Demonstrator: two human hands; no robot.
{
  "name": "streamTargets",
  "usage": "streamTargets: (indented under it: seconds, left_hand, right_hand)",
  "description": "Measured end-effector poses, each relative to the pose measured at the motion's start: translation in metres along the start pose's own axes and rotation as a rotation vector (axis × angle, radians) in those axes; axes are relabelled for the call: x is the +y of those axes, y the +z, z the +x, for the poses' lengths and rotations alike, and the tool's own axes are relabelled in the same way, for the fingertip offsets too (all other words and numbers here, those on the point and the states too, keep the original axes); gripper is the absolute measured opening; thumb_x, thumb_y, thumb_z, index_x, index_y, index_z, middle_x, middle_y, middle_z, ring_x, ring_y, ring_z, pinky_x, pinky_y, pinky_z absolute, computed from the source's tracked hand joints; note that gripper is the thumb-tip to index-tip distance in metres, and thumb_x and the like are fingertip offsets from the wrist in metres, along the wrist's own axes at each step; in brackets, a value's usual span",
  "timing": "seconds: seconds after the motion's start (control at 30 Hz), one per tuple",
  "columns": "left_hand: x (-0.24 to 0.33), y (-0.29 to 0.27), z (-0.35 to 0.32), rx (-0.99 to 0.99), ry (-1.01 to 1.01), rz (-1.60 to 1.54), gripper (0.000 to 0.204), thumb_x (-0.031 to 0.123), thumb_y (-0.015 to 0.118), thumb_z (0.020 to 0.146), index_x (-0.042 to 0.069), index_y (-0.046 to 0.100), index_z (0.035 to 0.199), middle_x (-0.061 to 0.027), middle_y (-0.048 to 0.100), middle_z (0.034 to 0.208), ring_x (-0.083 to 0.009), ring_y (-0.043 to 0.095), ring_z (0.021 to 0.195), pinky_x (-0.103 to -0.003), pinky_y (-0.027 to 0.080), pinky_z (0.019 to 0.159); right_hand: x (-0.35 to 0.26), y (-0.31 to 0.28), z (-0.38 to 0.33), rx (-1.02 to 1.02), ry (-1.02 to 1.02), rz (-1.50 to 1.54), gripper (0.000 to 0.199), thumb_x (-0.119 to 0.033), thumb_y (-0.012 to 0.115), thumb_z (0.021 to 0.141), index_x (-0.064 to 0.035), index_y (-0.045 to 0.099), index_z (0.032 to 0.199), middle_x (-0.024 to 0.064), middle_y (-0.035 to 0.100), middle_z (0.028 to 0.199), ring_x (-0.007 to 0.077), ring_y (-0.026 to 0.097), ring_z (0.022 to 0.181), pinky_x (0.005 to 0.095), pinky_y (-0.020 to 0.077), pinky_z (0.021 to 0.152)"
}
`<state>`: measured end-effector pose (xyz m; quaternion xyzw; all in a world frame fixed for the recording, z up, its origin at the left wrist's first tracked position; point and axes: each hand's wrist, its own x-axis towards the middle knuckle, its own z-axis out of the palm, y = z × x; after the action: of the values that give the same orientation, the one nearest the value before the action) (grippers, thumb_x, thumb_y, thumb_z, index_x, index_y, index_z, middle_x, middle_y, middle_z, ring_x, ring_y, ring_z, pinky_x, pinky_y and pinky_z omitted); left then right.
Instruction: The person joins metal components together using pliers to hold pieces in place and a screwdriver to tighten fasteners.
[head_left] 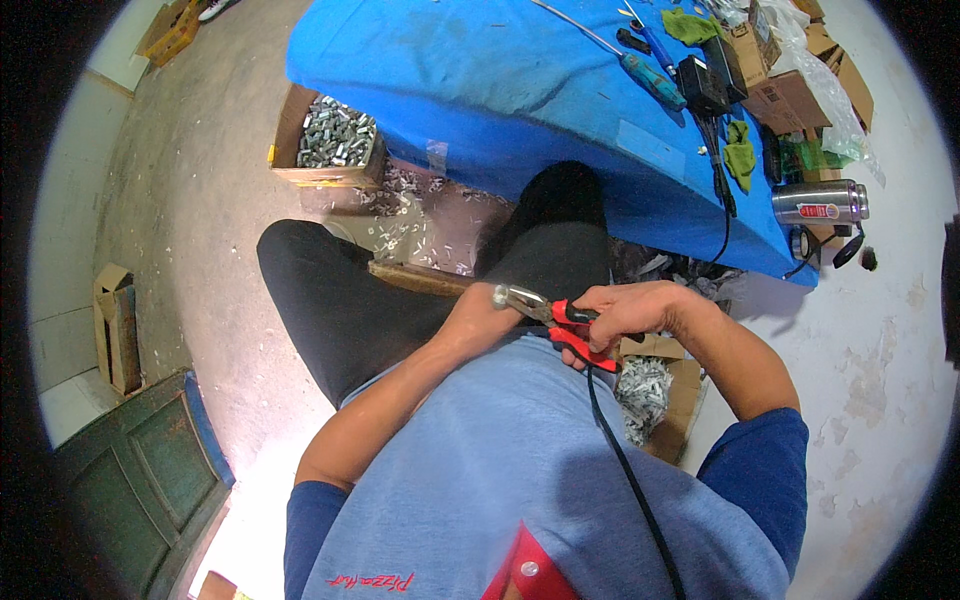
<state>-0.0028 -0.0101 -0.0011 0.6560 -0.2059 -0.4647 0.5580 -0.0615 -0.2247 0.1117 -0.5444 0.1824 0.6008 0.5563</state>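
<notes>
Head view: right hand (638,308) curls round silver, red-handled pliers (543,308); left hand (482,318) grip I cannot tell.

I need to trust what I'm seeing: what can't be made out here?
All in the head view:
Left hand: fingers mostly hidden by the hand itself; whether they hold anything is unclear.
Pliers: tip too small and glary to tell whether the jaws grip anything.
Black cord: one end cut off by the lower edge.
Carton: partly hidden by the shirt.
</notes>
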Motion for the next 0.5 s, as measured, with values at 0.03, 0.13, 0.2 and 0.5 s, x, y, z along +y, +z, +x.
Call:
streamTargets:
  seconds: [0.03,0.13,0.2,0.5]
  left_hand:
    - [0.002,-0.001,-0.001,-0.003,0.002,0.008,0.019,0.016,0.062,0.085,-0.001,0.069,0.088,-0.0133,0.068,0.074,-0.0162,0.063,0.07,-0.035,0.049,0.066]
    - [0.001,-0.001,-0.001,-0.014,0.018,0.034,0.015,0.013,0.062,0.085,-0.001,0.067,0.086,-0.0061,0.066,0.074,-0.0117,0.058,0.07,-0.033,0.048,0.064]
    - [-0.004,0.002,0.0,-0.017,0.061,0.101,0.014,0.012,0.062,0.084,-0.001,0.066,0.086,-0.0046,0.066,0.073,-0.0106,0.057,0.07,-0.033,0.048,0.064]
    - [0.005,0.001,0.0,-0.006,0.033,0.177,0.017,0.015,0.063,0.083,-0.002,0.067,0.082,-0.0111,0.065,0.069,-0.0138,0.057,0.066,-0.036,0.046,0.063]
  right_hand:
    - [0.002,0.0,0.0,-0.001,-0.02,0.014,0.037,-0.01,0.06,0.071,0.0029,0.061,0.106,0.0113,0.07,0.099,0.0176,0.067,0.086,0.0298,0.054,0.072]
    - [0.003,0.002,-0.001,-0.018,-0.067,0.061,0.037,-0.011,0.061,0.071,0.0019,0.062,0.106,0.0109,0.07,0.099,0.0176,0.067,0.084,0.0297,0.0542,0.071]
    - [0.003,0.004,0.001,-0.033,-0.081,0.063,0.037,-0.011,0.061,0.071,0.0018,0.061,0.107,0.0108,0.07,0.099,0.0174,0.067,0.085,0.0293,0.0543,0.071]
    - [0.004,0.012,-0.006,-0.016,-0.107,0.046,0.042,-0.008,0.06,0.072,0.0019,0.058,0.113,0.0103,0.069,0.101,0.0164,0.066,0.088,0.0288,0.0538,0.07]
